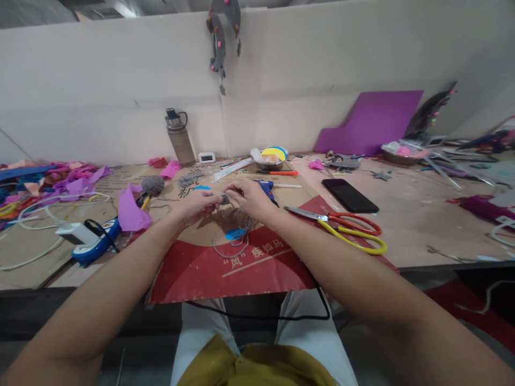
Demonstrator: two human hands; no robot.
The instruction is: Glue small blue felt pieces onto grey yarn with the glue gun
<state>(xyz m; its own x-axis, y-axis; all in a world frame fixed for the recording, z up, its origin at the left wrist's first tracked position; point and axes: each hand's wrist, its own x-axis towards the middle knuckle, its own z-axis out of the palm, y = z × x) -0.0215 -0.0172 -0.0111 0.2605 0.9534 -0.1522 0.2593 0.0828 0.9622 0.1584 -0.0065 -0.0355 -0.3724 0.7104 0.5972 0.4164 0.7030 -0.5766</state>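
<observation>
A grey hanging ornament (218, 47) dotted with pink and orange hangs down the pale partition (293, 64), and below it a bottle (181, 143) with a dark lid stands near a small white device (206, 157) with a dark display at the back of the bench (410, 230). Farther right, a purple sheet (374, 123) leans against the partition, with a black phone (350, 195) lying in front of it. On the left, colourful scraps (80, 181) lie heaped behind a white charger (77, 234) on a blue power strip (86, 256).
</observation>
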